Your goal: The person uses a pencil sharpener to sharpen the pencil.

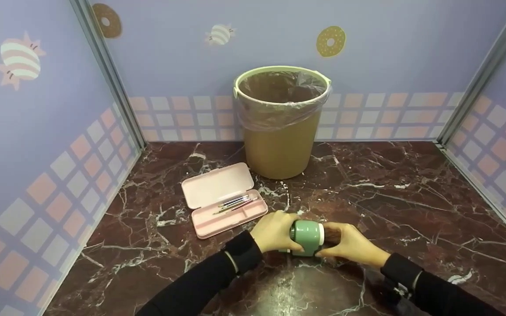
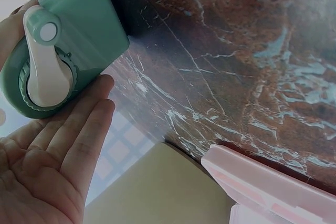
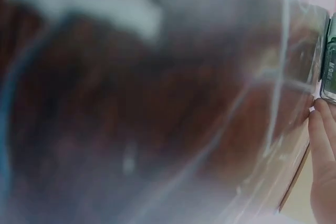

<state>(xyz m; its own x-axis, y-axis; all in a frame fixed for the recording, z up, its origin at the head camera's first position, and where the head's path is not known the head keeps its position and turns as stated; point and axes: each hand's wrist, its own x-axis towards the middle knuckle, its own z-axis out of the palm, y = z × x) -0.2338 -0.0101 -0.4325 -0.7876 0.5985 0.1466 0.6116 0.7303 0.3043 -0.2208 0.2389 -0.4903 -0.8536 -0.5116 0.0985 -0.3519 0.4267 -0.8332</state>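
A green crank pencil sharpener (image 1: 306, 237) with a white rim is held between the two hands. My left hand (image 1: 276, 231) grips its crank end, thumb on the near side and fingers along the far side. The white crank arm (image 2: 48, 74) with its green knob faces the palm in the left wrist view. At the opposite end, my right hand (image 1: 353, 244) pinches the sharpener's front with thumb and fingers. In the right wrist view only the fingers (image 3: 321, 140) and an edge of the sharpener (image 3: 329, 72) show, at the right border.
An open pink pencil case (image 1: 200, 219) lies left of the hands, with several pencils (image 1: 237, 202) inside. Behind it stands a tan trash bin (image 1: 279, 149) with a clear liner. The dark red marbled table (image 1: 389, 210) is bordered by patterned panels on three sides.
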